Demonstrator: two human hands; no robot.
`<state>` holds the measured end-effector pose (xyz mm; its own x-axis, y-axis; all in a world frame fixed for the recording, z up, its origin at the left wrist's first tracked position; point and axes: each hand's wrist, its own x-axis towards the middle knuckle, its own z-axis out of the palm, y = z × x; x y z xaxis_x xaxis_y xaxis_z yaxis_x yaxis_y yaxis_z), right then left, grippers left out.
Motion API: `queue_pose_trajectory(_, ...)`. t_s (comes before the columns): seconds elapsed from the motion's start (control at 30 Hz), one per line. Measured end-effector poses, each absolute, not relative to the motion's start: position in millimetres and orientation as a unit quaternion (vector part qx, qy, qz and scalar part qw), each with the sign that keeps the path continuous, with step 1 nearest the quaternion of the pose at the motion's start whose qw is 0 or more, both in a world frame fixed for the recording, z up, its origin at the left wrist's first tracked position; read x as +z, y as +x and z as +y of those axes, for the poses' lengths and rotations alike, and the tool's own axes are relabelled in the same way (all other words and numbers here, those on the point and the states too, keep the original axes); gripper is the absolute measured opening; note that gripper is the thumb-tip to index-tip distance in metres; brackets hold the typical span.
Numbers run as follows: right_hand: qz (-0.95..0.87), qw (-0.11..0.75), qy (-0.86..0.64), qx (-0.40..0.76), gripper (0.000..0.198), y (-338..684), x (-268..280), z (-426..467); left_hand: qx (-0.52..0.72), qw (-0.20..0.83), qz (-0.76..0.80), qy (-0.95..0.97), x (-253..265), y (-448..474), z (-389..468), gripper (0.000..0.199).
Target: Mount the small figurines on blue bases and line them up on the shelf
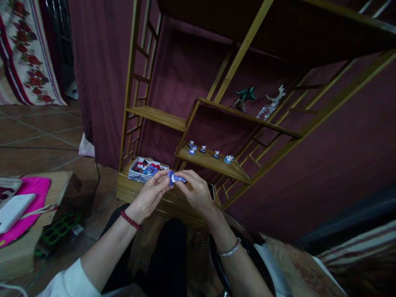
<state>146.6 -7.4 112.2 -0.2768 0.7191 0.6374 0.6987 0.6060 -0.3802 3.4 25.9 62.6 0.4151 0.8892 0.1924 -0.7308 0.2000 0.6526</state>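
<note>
Wooden shelf unit (163, 118) was backed by maroon cloth (182, 78); small figurines (203, 149) were lined up on it. Purple-white toy (171, 179) was pinched by left hand (151, 192) and right hand (197, 192).

Hides part of a purple object (176, 179) behind left hand (153, 190) and right hand (198, 192) toward 7 o'clock, too small to identify; crops wooden shelving (213, 166) at 1 o'clock, flowered cloth (34, 62) at 10 and a white sleeve (74, 282) at 8; blurs striped fabric (368, 243) at 4.
</note>
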Motion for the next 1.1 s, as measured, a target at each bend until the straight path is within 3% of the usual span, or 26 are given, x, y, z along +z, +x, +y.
queue_pose_trajectory(1.1, -0.728, 0.379, -0.568, 0.060, 0.014, 142, 92, 6, 0.526, 0.769, 0.155, 0.328, 42, 8, 30, 0.027)
